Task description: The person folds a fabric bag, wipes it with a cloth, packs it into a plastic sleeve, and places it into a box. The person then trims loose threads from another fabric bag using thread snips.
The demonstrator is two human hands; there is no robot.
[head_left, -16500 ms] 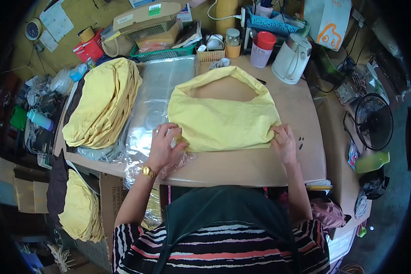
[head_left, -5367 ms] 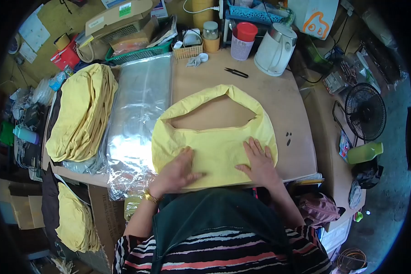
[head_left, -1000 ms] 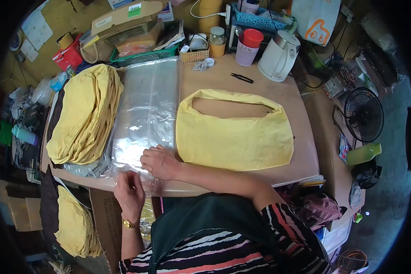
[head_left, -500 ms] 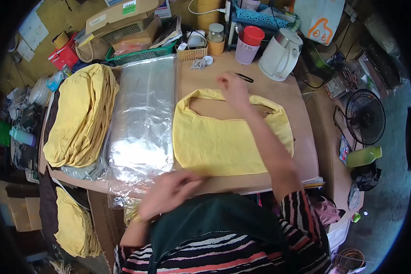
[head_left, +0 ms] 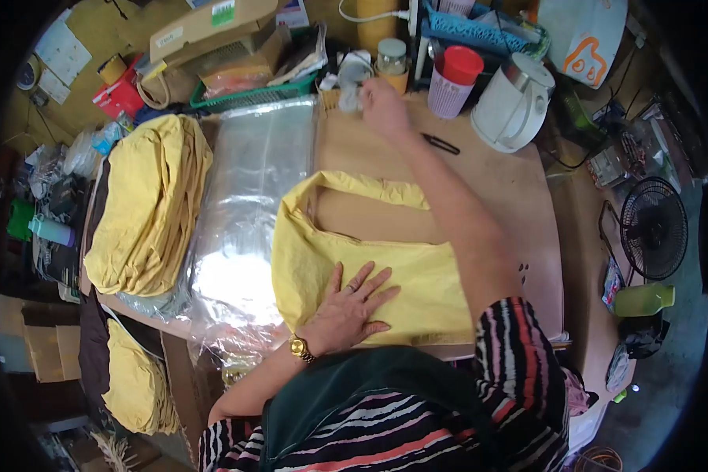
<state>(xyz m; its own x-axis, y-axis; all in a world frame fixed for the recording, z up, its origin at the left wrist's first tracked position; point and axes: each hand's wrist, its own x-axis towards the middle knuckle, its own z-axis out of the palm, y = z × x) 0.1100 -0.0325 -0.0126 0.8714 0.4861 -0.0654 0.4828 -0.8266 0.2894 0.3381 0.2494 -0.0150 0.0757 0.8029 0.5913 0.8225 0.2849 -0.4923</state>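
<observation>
A yellow fabric bag [head_left: 401, 295] with a wide handle loop lies flat on the brown tabletop. My left hand [head_left: 350, 311] rests on its lower part, palm down with the fingers spread. Farther back, my right hand [head_left: 385, 106] is stretched out towards the rear of the table, slightly blurred. Its fingers are closed at a small grey-white cloth [head_left: 352, 98], beside the basket. My right forearm covers the bag's right side. Beyond the bag lies a slim black tool [head_left: 440, 144].
Left of the bag lie clear plastic sleeves [head_left: 252, 212] and a pile of yellow bags [head_left: 145, 204]. A white kettle [head_left: 514, 102], a red cup [head_left: 459, 64] and a lidded jar [head_left: 391, 57] stand at the back. A black fan [head_left: 654, 228] is at the right.
My left hand has come down flat onto the bag. My right hand has moved left and back to the small cloth. The bag's left side has shifted nearer to me, and the view has shifted.
</observation>
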